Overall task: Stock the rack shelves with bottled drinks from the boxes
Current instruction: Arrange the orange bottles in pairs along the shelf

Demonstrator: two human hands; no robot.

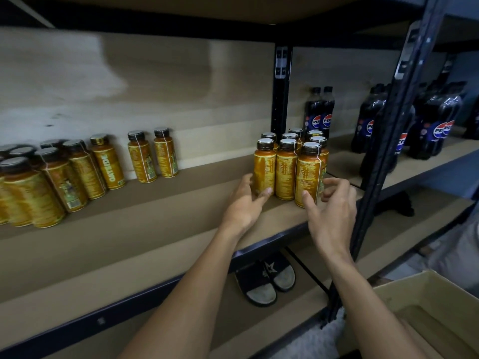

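A cluster of several yellow bottles (286, 169) with dark caps stands at the right end of the brown rack shelf (145, 229). My left hand (245, 203) is at the cluster's left side, its thumb and fingertips touching the base of the leftmost bottle (264, 168). My right hand (333, 216) is at the cluster's right side, fingers loosely spread, thumb against the base of the front right bottle (308, 172). More of the same yellow bottles (64, 174) stand at the left of the shelf, and two (153, 156) stand near the back wall.
A black rack post (381, 151) rises just right of my right hand. Dark cola bottles (320, 112) stand on the neighbouring shelf. An open cardboard box (427, 314) is at the lower right. A pair of slippers (267, 281) lies on the shelf below.
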